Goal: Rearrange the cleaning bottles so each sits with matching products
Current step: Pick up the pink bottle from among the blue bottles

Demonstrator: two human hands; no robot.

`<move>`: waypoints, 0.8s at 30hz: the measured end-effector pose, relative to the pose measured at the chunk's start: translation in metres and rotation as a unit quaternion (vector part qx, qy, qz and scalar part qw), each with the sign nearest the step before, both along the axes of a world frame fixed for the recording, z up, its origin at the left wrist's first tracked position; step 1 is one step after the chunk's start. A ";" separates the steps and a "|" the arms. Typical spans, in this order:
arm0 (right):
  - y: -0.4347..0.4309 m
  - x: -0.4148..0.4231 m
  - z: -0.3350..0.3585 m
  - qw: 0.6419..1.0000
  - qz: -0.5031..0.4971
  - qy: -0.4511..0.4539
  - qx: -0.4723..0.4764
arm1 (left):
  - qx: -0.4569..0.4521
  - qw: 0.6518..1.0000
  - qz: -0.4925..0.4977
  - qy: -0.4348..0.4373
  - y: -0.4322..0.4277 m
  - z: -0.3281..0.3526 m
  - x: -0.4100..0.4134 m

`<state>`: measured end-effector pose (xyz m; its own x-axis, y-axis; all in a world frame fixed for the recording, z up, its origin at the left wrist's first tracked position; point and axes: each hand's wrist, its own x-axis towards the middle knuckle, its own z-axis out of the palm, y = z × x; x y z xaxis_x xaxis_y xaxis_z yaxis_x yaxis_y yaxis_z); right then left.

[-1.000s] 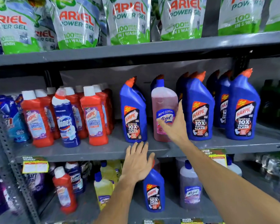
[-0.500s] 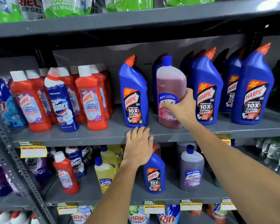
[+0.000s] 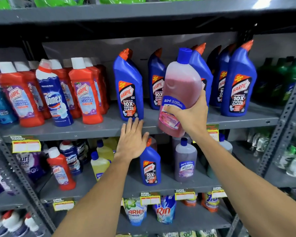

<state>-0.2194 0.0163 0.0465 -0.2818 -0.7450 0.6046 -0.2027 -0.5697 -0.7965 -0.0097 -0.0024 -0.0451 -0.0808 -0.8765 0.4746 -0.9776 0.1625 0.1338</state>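
Right hand (image 3: 189, 117) grips the pink Lizol bottle (image 3: 179, 93) around its label, held nearly upright, cap up, clear of the middle shelf (image 3: 92, 129). Left hand (image 3: 132, 142), fingers spread, rests flat on that shelf's front edge. The matching purple Lizol bottle (image 3: 185, 161) stands directly below the pink one.

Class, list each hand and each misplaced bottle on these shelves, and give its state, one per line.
Right hand: gripping the pink bottle.
Pink bottle: lifted off the shelf, tilted.
Left hand: open, flat on the shelf edge.
Domex bottle: upright among red Harpic.
Lower blue Harpic: upright beside the purple bottle.
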 end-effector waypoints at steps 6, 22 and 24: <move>0.031 0.001 -0.057 0.999 -0.004 -0.018 0.034 | -0.041 0.999 0.023 -0.020 0.040 -0.079 0.012; 0.000 0.043 -0.247 0.972 -0.075 -0.036 0.222 | 0.257 0.966 -0.029 0.014 0.021 -0.210 0.044; -0.009 0.049 -0.263 0.970 -0.092 -0.031 0.224 | 0.279 0.960 -0.031 0.010 0.013 -0.227 0.047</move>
